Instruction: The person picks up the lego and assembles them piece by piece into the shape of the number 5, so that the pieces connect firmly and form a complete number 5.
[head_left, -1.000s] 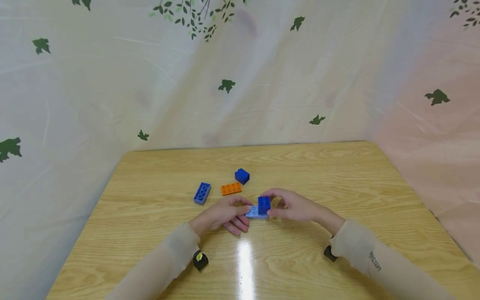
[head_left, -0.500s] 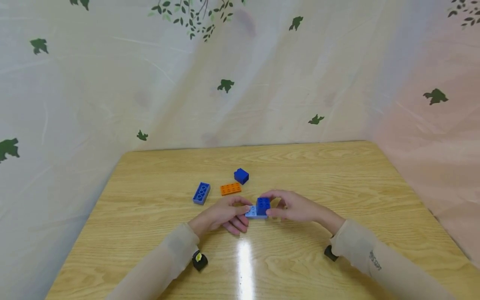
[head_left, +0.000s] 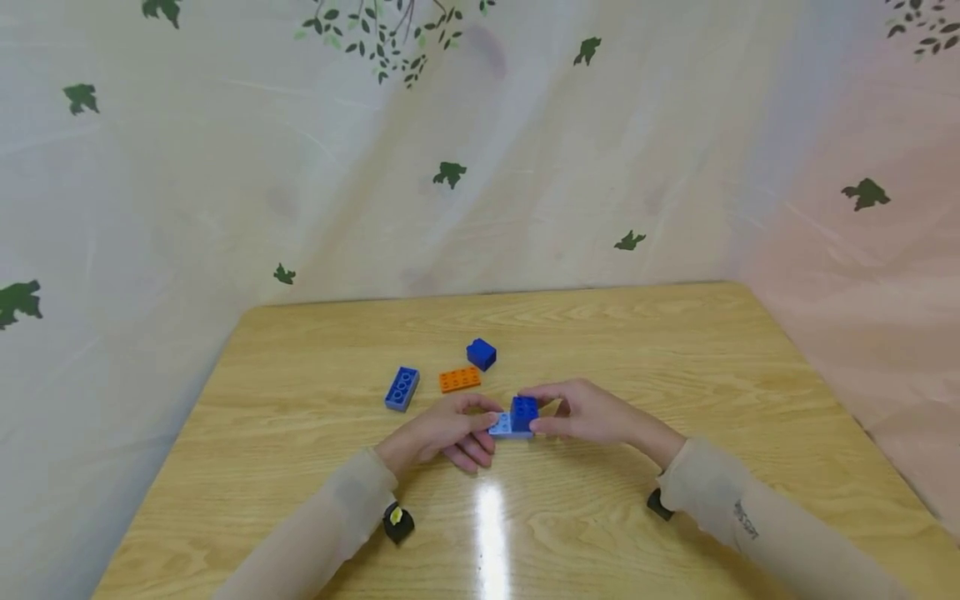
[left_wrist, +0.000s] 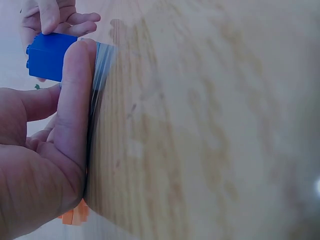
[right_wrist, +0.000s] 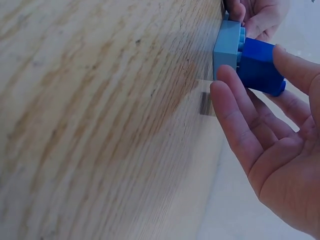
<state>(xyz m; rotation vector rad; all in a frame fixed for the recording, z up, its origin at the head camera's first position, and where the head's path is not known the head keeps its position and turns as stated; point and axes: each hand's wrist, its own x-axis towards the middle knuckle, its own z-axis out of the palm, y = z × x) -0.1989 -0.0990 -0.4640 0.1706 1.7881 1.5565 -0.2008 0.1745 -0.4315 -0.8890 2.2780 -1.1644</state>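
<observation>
A light blue toy building brick (head_left: 500,426) lies studs up on the table, and my left hand (head_left: 448,428) grips its left end. Over its right end sits a smaller dark blue brick (head_left: 524,414), which my right hand (head_left: 592,414) pinches between thumb and fingers. From the right wrist, the dark blue brick (right_wrist: 261,65) looks slightly tilted against the light blue brick (right_wrist: 227,46), some of whose studs show at the joint. Whether the two are pressed fully together I cannot tell. In the left wrist view, my fingers partly cover the dark blue brick (left_wrist: 49,56).
Behind the hands lie an orange flat brick (head_left: 460,380), another dark blue brick (head_left: 482,354) on its side, and a blue brick (head_left: 402,389) with its hollow underside up. The wooden table (head_left: 637,333) ends at a printed cloth backdrop (head_left: 525,150).
Both hands keep their hold on the two bricks, with hardly any movement. The whole head view shifts very slightly.
</observation>
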